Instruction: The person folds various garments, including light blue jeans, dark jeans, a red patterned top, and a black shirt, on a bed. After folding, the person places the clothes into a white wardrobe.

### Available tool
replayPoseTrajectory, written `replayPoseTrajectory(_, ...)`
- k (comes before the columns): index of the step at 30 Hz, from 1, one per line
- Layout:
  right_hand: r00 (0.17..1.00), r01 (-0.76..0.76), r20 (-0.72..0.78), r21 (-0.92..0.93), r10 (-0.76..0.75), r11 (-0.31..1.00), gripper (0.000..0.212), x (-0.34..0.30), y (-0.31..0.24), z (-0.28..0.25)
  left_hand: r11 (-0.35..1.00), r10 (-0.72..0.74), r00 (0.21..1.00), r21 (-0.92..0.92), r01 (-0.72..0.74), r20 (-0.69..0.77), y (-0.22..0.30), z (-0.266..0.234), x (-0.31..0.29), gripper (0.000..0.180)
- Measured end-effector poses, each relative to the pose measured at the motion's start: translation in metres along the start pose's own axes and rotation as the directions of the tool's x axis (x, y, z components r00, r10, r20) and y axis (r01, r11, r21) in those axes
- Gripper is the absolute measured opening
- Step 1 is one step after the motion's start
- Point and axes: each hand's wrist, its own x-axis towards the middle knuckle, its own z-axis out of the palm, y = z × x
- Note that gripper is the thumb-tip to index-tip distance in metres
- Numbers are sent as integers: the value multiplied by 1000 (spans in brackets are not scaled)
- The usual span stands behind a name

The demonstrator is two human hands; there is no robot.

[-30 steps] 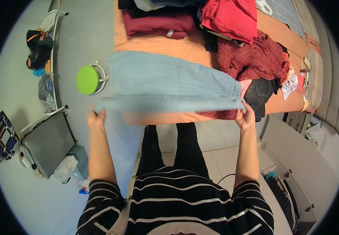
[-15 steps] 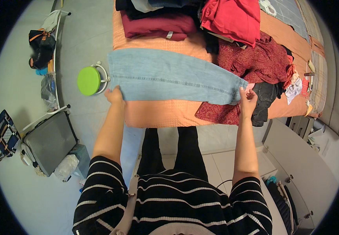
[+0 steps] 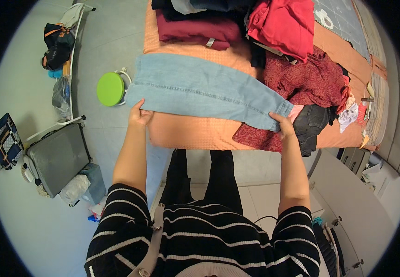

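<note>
A pair of light blue jeans (image 3: 186,90), folded lengthwise with a dark seam along the middle, lies across an orange bedspread (image 3: 186,131). My left hand (image 3: 140,114) grips its near edge by the wide left end, thumb on top of the cloth. At the narrow right end, my right hand (image 3: 283,124) pinches the near edge, its thumb over the fabric and its other fingers mostly hidden. Under and beside that end are a dark red patterned garment (image 3: 257,137) and black jeans (image 3: 309,124).
Folded maroon clothing (image 3: 197,31) and a bright red garment (image 3: 283,25) are piled at the far side. Left of the bed stands a green round stool (image 3: 110,89). A grey suitcase (image 3: 59,157) is by the left wall, below a white rack (image 3: 73,69).
Both hands have shifted their hold: the left slid right from the end corner, and the right went from the end onto the near edge. The whole view has shifted slightly.
</note>
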Motion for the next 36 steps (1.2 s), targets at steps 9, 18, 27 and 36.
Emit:
replayPoseTrajectory(9, 976, 180, -116, -54, -185, 982, 51, -109, -91, -78, 982, -59, 933, 187, -9, 354, -27, -41, -70, 23)
replayPoseTrajectory(18, 840, 250, -161, -733, -519, 632, 66, -95, -72, -19, 718, -17, 994, 691, 85, -105, -100, -141, -30, 17)
replayPoseTrajectory(27, 915, 402, 368, -860, -164, 313, 78, -110, 19, 205, 138, 581, 677, 764, -630, 452, -70, -78, -22, 44)
replayPoseTrajectory(36, 559, 473, 460, -860, -690, -190, 62, -73, 28, 148, -339, 609, 483, 757, -558, 629, -110, -39, -18, 63)
